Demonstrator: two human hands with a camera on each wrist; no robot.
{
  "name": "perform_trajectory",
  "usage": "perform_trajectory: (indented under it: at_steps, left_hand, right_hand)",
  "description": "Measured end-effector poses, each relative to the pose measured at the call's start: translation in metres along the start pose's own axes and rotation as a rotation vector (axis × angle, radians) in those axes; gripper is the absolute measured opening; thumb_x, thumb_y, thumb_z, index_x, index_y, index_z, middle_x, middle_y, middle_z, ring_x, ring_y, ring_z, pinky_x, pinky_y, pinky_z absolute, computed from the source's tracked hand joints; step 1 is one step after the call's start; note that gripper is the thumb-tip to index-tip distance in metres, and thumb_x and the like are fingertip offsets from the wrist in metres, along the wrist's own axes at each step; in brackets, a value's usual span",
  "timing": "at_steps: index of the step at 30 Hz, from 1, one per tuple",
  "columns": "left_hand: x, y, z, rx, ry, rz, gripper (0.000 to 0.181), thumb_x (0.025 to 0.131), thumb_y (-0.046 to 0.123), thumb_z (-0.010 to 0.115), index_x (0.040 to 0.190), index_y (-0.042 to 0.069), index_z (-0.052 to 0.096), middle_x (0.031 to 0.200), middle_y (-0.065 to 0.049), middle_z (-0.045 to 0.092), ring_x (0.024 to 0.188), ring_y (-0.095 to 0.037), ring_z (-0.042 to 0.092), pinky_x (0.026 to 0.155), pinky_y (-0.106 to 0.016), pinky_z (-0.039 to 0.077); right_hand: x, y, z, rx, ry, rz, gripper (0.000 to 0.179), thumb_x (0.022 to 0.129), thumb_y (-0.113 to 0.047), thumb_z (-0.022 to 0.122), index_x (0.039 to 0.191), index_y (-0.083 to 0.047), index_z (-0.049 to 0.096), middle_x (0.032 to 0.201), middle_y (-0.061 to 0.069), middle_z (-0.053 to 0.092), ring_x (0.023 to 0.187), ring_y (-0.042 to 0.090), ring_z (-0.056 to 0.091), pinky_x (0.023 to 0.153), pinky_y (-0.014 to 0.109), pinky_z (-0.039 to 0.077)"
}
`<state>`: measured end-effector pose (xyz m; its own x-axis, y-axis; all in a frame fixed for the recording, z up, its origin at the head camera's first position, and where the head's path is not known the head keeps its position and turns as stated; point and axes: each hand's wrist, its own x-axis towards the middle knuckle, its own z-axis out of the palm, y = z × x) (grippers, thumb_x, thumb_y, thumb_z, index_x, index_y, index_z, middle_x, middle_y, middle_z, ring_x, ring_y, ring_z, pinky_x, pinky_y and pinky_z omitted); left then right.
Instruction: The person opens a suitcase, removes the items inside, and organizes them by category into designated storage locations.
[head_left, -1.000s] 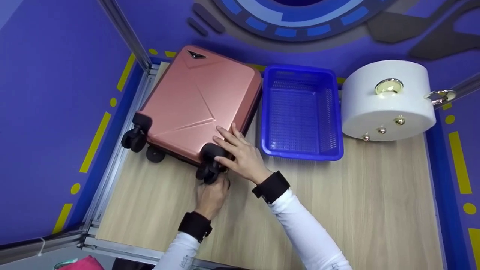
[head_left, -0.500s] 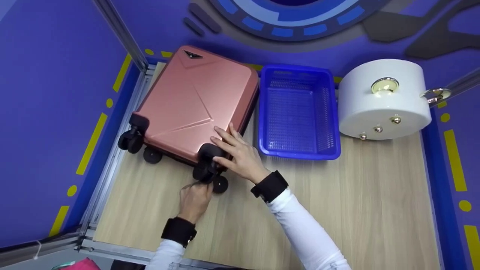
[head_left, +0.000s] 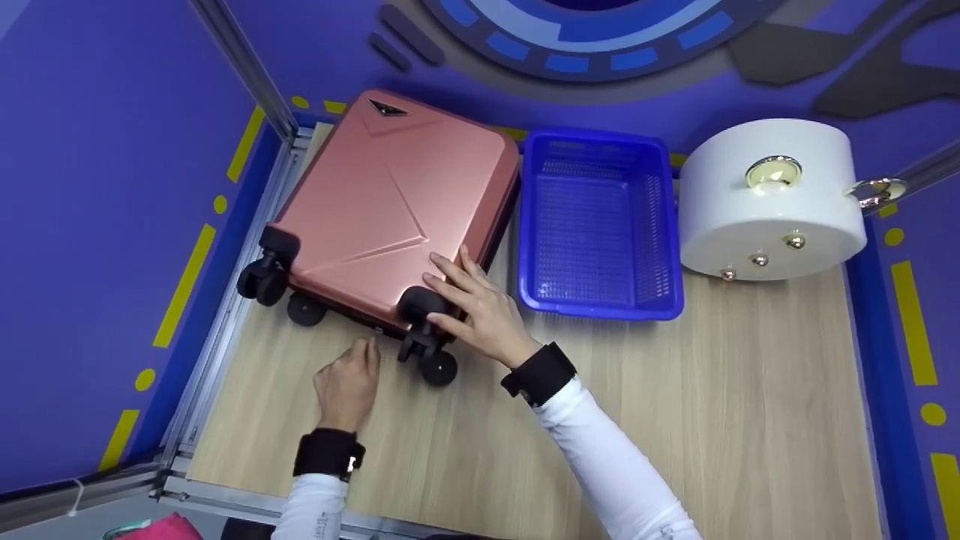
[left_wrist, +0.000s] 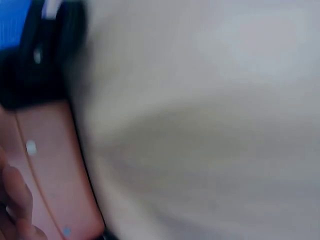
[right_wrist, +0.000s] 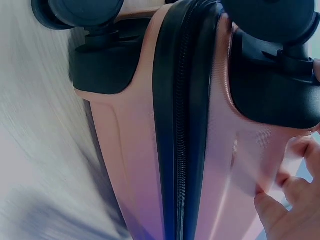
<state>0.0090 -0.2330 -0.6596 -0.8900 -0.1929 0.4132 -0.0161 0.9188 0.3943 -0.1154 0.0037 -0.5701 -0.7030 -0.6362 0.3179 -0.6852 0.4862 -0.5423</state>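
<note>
A rose-pink hard-shell suitcase (head_left: 397, 202) lies flat on the wooden table, its black wheels (head_left: 437, 367) toward the person. My left hand (head_left: 346, 384) is at the suitcase's wheel end, between the two wheel sets. Its fingers are curled, with thumb and forefinger pinched at the seam on what appears to be the zipper pull, mostly hidden. Spread fingers of my right hand (head_left: 484, 311) rest on the shell beside the near right wheel mount. In the right wrist view the black zipper (right_wrist: 182, 100) runs along the side with its teeth together. The left wrist view is blurred.
A blue plastic basket (head_left: 600, 309) stands just right of the suitcase. Farther right is a white rounded case (head_left: 772, 206) with gold handles and studs. Blue printed walls close off the back and sides; a metal rail (head_left: 225, 499) runs along the front edge.
My left hand has moved leftward around the near right corner, from behind the wheel to the middle of the wheel end. The near right wheel has swivelled. My right hand stays in place.
</note>
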Motion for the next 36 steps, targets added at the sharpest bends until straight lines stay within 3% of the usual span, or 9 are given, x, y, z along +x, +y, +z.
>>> perform_trajectory:
  at_steps: [5,8,10,15,21,27,32,36]
  left_hand:
    - [0.014,-0.019,-0.012,0.020,-0.017,-0.127,0.030,0.103,0.023,0.063,0.078,0.007,0.058,0.054,-0.008,0.053,0.044,-0.035,0.057,0.038,-0.048,0.038]
    - [0.019,-0.023,-0.018,0.020,-0.038,-0.207,0.033,0.105,0.025,0.059,0.078,0.006,0.057,0.056,-0.011,0.057,0.048,-0.039,0.061,0.041,-0.053,0.041]
    - [0.021,-0.023,-0.020,0.008,-0.053,-0.227,0.034,0.105,0.025,0.057,0.076,0.006,0.056,0.056,-0.011,0.057,0.049,-0.039,0.061,0.042,-0.053,0.041]
    - [0.020,-0.017,-0.020,-0.033,-0.065,-0.182,0.032,0.101,0.020,0.059,0.072,0.008,0.053,0.054,-0.009,0.053,0.047,-0.039,0.059,0.041,-0.053,0.040]
    - [0.014,-0.004,-0.014,-0.058,-0.055,-0.107,0.033,0.098,0.017,0.061,0.068,0.011,0.050,0.052,0.001,0.043,0.041,-0.025,0.047,0.039,-0.045,0.036]
    - [0.005,0.021,-0.003,-0.099,-0.045,-0.022,0.028,0.097,0.013,0.063,0.071,0.009,0.055,0.052,0.002,0.046,0.042,-0.015,0.041,0.038,-0.038,0.034]
    - [0.001,0.046,0.009,-0.161,-0.060,0.020,0.023,0.097,0.011,0.064,0.075,0.007,0.058,0.053,0.003,0.048,0.043,-0.012,0.042,0.038,-0.036,0.035]
    - [0.000,0.060,0.015,-0.209,-0.082,0.033,0.022,0.098,0.011,0.064,0.076,0.008,0.058,0.055,0.005,0.045,0.045,-0.011,0.041,0.038,-0.034,0.035]
  right_hand:
    - [0.001,-0.001,0.001,0.016,0.003,-0.009,0.057,0.099,-0.046,0.068,0.150,-0.022,0.058,0.166,-0.003,0.038,0.156,0.036,0.022,0.111,0.054,0.045]
    - [0.001,0.000,0.001,0.025,0.005,-0.029,0.057,0.099,-0.045,0.068,0.150,-0.021,0.058,0.166,-0.001,0.038,0.156,0.037,0.021,0.114,0.054,0.041]
    - [0.000,0.002,0.001,0.024,-0.002,-0.031,0.057,0.099,-0.045,0.068,0.151,-0.021,0.057,0.166,-0.001,0.038,0.156,0.036,0.020,0.115,0.053,0.039]
    - [0.000,0.008,-0.002,0.049,-0.032,-0.028,0.058,0.099,-0.043,0.068,0.151,-0.019,0.057,0.167,0.000,0.036,0.157,0.036,0.018,0.120,0.056,0.031]
    - [0.000,0.014,-0.015,0.065,-0.066,-0.025,0.055,0.101,-0.036,0.066,0.152,-0.017,0.055,0.168,0.003,0.034,0.158,0.036,0.017,0.121,0.069,0.015]
    - [-0.007,0.023,-0.029,0.116,-0.085,0.077,0.053,0.104,-0.026,0.062,0.155,-0.019,0.051,0.170,-0.001,0.029,0.159,0.030,0.015,0.125,0.062,0.005]
    - [-0.011,0.028,-0.037,0.156,-0.007,0.169,0.052,0.101,-0.010,0.060,0.153,-0.015,0.054,0.169,-0.001,0.032,0.158,0.032,0.021,0.124,0.063,0.011]
    - [-0.013,0.030,-0.038,0.209,0.094,0.180,0.050,0.099,-0.002,0.059,0.149,-0.009,0.058,0.166,0.007,0.038,0.155,0.037,0.027,0.124,0.058,0.019]
